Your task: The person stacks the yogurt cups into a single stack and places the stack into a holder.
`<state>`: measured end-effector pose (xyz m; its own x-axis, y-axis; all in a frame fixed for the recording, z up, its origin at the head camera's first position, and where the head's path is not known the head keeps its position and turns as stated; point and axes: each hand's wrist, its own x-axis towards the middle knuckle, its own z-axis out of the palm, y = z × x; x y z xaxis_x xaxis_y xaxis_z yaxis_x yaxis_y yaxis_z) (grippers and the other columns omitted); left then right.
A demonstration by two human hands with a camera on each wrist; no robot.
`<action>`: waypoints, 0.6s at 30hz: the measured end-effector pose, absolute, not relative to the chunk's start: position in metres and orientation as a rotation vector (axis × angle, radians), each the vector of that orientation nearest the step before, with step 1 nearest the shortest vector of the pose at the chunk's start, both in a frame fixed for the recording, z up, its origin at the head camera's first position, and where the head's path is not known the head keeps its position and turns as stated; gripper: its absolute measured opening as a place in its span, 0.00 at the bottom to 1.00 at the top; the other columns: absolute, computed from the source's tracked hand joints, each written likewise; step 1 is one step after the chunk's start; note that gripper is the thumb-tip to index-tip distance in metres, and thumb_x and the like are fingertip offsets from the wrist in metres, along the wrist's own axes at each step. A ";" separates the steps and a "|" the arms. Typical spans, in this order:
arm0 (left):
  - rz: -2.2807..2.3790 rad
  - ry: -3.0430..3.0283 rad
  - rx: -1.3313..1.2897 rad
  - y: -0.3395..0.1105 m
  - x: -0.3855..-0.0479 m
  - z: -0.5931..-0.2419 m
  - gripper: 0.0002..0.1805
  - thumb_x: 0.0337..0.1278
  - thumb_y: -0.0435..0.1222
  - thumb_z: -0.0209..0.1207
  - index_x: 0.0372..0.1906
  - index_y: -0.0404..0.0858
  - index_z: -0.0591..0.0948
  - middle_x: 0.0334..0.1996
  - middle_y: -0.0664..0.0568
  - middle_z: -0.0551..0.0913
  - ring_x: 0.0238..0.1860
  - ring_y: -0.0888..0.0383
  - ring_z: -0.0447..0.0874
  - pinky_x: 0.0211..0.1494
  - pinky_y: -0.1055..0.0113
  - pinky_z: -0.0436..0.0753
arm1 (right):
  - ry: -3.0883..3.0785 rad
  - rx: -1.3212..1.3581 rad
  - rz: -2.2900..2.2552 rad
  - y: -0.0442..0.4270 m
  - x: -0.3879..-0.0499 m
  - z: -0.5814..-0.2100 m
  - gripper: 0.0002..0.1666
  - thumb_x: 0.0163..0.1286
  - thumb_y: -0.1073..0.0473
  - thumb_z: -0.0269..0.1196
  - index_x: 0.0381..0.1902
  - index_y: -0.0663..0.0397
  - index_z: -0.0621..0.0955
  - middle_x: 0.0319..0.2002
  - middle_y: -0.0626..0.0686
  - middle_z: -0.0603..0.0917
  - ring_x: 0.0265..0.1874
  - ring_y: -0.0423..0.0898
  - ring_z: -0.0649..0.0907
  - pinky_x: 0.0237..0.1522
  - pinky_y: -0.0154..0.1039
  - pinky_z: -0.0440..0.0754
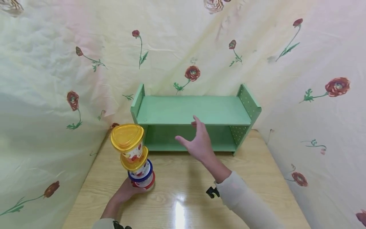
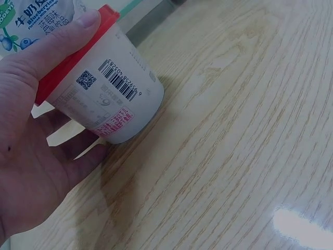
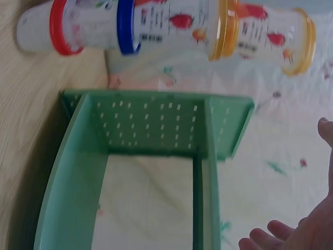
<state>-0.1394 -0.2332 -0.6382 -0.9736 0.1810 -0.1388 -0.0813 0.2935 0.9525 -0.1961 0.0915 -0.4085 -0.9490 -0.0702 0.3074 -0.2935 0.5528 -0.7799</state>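
A leaning stack of paper tubs stands at the left of the table in the head view. Two yellow-lidded tubs are uppermost, the top one [image 1: 126,137] above another [image 1: 140,170]. Below them come a blue-lidded tub [image 3: 96,23] and a red-lidded tub [image 2: 122,78] at the bottom. My left hand [image 1: 127,191] grips this lowest tub, thumb over its red rim and fingers round the far side. Whether its base touches the table cannot be made out. My right hand [image 1: 199,143] hovers before the shelf, thumb and fingers spread, holding nothing.
A green two-tier shelf [image 1: 190,109] with perforated side panels stands at the back of the wood-grain table [image 1: 171,187]. Cloth [image 1: 171,47] printed with red flowers hangs behind it and along both sides.
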 end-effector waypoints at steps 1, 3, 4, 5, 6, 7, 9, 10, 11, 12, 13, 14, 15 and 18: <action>1.744 2.340 0.088 -0.233 -0.139 -0.638 0.55 0.44 0.40 0.79 0.76 0.43 0.59 0.71 0.42 0.68 0.72 0.40 0.64 0.74 0.39 0.60 | -2.545 0.288 1.358 0.097 -0.198 -0.409 0.63 0.59 0.36 0.73 0.81 0.46 0.52 0.68 0.56 0.68 0.66 0.57 0.70 0.63 0.61 0.73; 1.752 2.333 0.087 -0.233 -0.138 -0.637 0.55 0.43 0.39 0.79 0.76 0.43 0.59 0.70 0.42 0.68 0.72 0.40 0.65 0.74 0.39 0.59 | -2.540 0.257 1.361 0.108 -0.201 -0.411 0.62 0.60 0.35 0.72 0.81 0.46 0.52 0.68 0.56 0.68 0.66 0.57 0.70 0.63 0.61 0.72; 1.758 2.331 0.093 -0.233 -0.138 -0.636 0.55 0.43 0.38 0.79 0.76 0.43 0.59 0.70 0.42 0.69 0.71 0.40 0.65 0.74 0.39 0.59 | -2.535 0.243 1.362 0.112 -0.202 -0.412 0.62 0.60 0.35 0.72 0.81 0.46 0.52 0.68 0.56 0.68 0.67 0.57 0.70 0.63 0.61 0.72; 1.760 2.330 0.103 -0.233 -0.138 -0.636 0.55 0.43 0.38 0.79 0.76 0.43 0.60 0.70 0.42 0.69 0.71 0.40 0.65 0.74 0.39 0.60 | -2.531 0.230 1.357 0.117 -0.203 -0.412 0.62 0.60 0.34 0.71 0.81 0.46 0.52 0.68 0.56 0.68 0.67 0.57 0.70 0.63 0.61 0.72; 1.764 2.329 0.112 -0.233 -0.138 -0.636 0.54 0.43 0.38 0.79 0.75 0.43 0.60 0.70 0.42 0.69 0.71 0.40 0.66 0.74 0.39 0.60 | -2.527 0.219 1.356 0.121 -0.204 -0.413 0.62 0.60 0.34 0.71 0.81 0.46 0.52 0.68 0.56 0.68 0.67 0.57 0.70 0.63 0.61 0.72; 1.766 2.329 0.122 -0.233 -0.138 -0.636 0.54 0.43 0.38 0.79 0.75 0.43 0.60 0.70 0.42 0.69 0.71 0.40 0.66 0.74 0.40 0.61 | -2.524 0.208 1.354 0.124 -0.205 -0.414 0.62 0.60 0.33 0.71 0.81 0.46 0.52 0.68 0.56 0.68 0.67 0.57 0.69 0.63 0.61 0.71; 1.776 2.322 0.143 -0.233 -0.139 -0.637 0.54 0.43 0.37 0.79 0.75 0.43 0.60 0.70 0.42 0.69 0.71 0.41 0.66 0.74 0.40 0.61 | -2.523 0.186 1.348 0.132 -0.207 -0.416 0.62 0.60 0.32 0.70 0.81 0.47 0.52 0.68 0.57 0.67 0.67 0.57 0.69 0.64 0.61 0.71; 1.774 2.324 0.153 -0.234 -0.139 -0.637 0.54 0.43 0.37 0.79 0.75 0.44 0.60 0.70 0.43 0.70 0.71 0.41 0.66 0.74 0.40 0.61 | -2.521 0.175 1.345 0.136 -0.207 -0.417 0.63 0.60 0.31 0.69 0.81 0.47 0.52 0.68 0.57 0.67 0.67 0.57 0.69 0.64 0.61 0.70; 1.775 2.324 0.155 -0.234 -0.139 -0.637 0.54 0.43 0.37 0.79 0.75 0.44 0.60 0.70 0.43 0.70 0.71 0.41 0.66 0.74 0.40 0.61 | -2.520 0.161 1.341 0.140 -0.208 -0.419 0.63 0.60 0.29 0.69 0.81 0.48 0.52 0.69 0.57 0.67 0.68 0.57 0.68 0.64 0.61 0.70; 1.769 2.330 0.158 -0.234 -0.139 -0.638 0.54 0.43 0.37 0.79 0.75 0.44 0.60 0.70 0.44 0.70 0.70 0.41 0.66 0.73 0.40 0.62 | -2.514 0.148 1.341 0.145 -0.208 -0.420 0.63 0.60 0.29 0.69 0.81 0.49 0.52 0.69 0.57 0.67 0.68 0.57 0.68 0.65 0.61 0.70; 1.766 2.335 0.164 -0.235 -0.140 -0.638 0.54 0.44 0.38 0.79 0.75 0.44 0.60 0.70 0.43 0.69 0.70 0.42 0.67 0.73 0.40 0.62 | -2.504 0.133 1.336 0.149 -0.209 -0.422 0.63 0.60 0.29 0.69 0.80 0.49 0.53 0.68 0.58 0.68 0.68 0.57 0.68 0.65 0.61 0.70; 1.761 2.339 0.167 -0.235 -0.140 -0.638 0.54 0.44 0.38 0.79 0.75 0.43 0.59 0.70 0.43 0.69 0.70 0.42 0.67 0.73 0.41 0.63 | -2.491 0.118 1.330 0.154 -0.211 -0.423 0.63 0.60 0.30 0.69 0.80 0.51 0.53 0.68 0.58 0.68 0.68 0.57 0.68 0.65 0.61 0.70; 1.754 2.345 0.164 -0.235 -0.140 -0.638 0.54 0.44 0.38 0.79 0.76 0.43 0.59 0.70 0.44 0.69 0.70 0.42 0.67 0.73 0.41 0.63 | -2.473 0.102 1.324 0.160 -0.212 -0.425 0.62 0.60 0.31 0.69 0.80 0.52 0.54 0.67 0.59 0.69 0.67 0.57 0.69 0.65 0.60 0.70; 1.730 2.362 0.154 -0.236 -0.141 -0.638 0.55 0.45 0.40 0.79 0.76 0.42 0.58 0.70 0.43 0.68 0.71 0.41 0.66 0.73 0.40 0.63 | -2.407 0.048 1.310 0.177 -0.218 -0.432 0.58 0.62 0.36 0.71 0.78 0.56 0.57 0.65 0.60 0.71 0.66 0.57 0.70 0.63 0.58 0.72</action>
<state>-0.1406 -0.2356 -0.6384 -0.9726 0.2067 -0.1067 -0.0394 0.3058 0.9513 -0.2184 0.1774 -0.4318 -0.9200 0.1573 0.3589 -0.2160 0.5606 -0.7994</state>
